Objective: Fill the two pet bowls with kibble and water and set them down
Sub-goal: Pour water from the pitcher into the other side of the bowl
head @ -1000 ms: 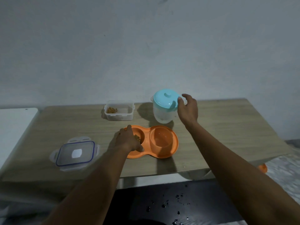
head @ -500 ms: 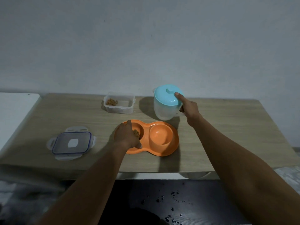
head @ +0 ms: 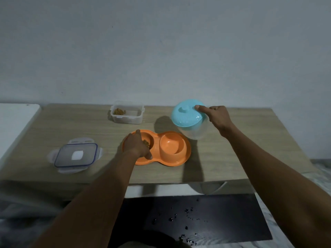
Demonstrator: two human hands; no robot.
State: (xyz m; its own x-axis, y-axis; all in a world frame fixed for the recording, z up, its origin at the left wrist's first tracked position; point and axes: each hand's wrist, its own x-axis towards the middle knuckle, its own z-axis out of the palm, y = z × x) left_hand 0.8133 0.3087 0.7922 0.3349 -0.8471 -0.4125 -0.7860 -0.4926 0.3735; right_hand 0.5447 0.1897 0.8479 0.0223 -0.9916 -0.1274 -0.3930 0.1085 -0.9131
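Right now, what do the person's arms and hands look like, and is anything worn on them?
The left forearm and right forearm are bare, no sleeves in view. The left hand and right hand wear no gloves; no watch, bracelet or ring shows.

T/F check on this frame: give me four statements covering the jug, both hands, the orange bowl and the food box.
1. The clear plastic jug with the turquoise lid is tilted toward the orange double pet bowl. True.
2. The left hand holds that jug. False: the right hand holds it; the left hand grips the bowl's rim.
3. The bowl's left well holds brown kibble. True.
4. The clear rectangular food box is closed. False: its blue-rimmed lid lies apart on the wooden table, to the left.
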